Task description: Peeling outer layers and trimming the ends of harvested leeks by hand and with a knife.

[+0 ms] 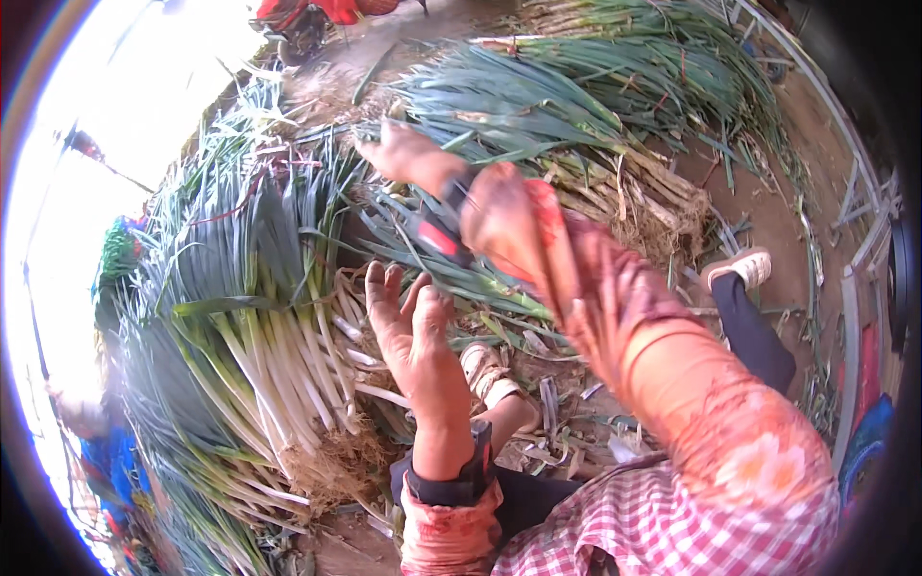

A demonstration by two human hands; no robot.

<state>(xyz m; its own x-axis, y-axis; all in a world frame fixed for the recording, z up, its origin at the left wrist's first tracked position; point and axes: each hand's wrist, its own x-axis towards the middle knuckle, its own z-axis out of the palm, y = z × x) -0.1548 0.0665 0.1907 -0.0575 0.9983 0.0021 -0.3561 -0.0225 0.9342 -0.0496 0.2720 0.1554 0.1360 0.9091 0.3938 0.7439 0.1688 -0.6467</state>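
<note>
My left hand [415, 338] is raised with its fingers apart and nothing in them, beside a big pile of green onions [279, 355] with white stalks and shaggy roots. My right arm stretches far forward, across a few loose green onions [423, 245] on the ground. At its end my right hand [401, 154] is over the leaf tips between the left pile and another green onion bundle [519, 96]. Its fingers are blurred among the leaves, so whether they grip anything is unclear. Both wrists wear dark bands.
My shoes [492, 374] rest among leaf scraps. More green onions [634, 77] lie at the back right, their roots [663, 216] toward me. A metal frame [850, 317] runs along the right. Red things [355, 8] show at the far edge, and a blue cloth [115, 466] at left.
</note>
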